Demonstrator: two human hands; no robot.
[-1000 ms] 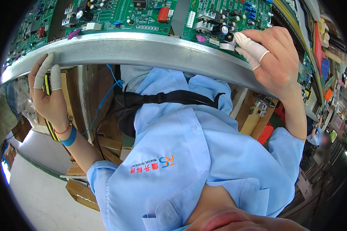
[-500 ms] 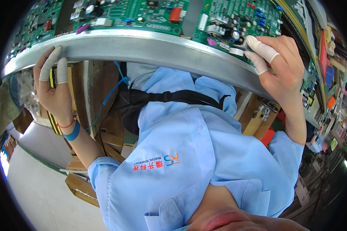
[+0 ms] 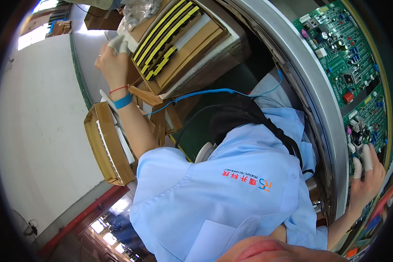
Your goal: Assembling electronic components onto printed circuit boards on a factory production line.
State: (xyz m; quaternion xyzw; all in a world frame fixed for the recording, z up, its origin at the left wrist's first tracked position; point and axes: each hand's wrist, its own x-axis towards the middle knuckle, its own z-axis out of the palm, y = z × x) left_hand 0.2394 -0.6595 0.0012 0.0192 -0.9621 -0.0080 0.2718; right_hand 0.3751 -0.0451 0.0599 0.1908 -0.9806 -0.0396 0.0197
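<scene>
My left hand (image 3: pixel 113 63), with white finger cots on two fingers, a red string and a blue wrist band, is stretched out to the far left. Its fingers are slightly blurred and apart, close to a clear plastic bag (image 3: pixel 137 13) and a cardboard box (image 3: pixel 192 52) of yellow-and-black strips; I see nothing held. At the right, my right hand (image 3: pixel 367 179) rests by the near end of a green circuit board (image 3: pixel 369 115). Its two cotted fingers point apart at the board's parts, with nothing visible between them. Another green circuit board (image 3: pixel 332 56) lies farther along.
A grey metal rail (image 3: pixel 325 100) curves between my body and the boards. A blue coiled cord (image 3: pixel 205 91) crosses toward the rail. An open carton (image 3: pixel 105 144) of white pieces sits below my left forearm, beside a pale panel (image 3: pixel 39 113).
The view has swung left, so the boards now appear at the right. My left hand has left the metal rail and reached out left. My right hand stays at the board, its fingers wider apart.
</scene>
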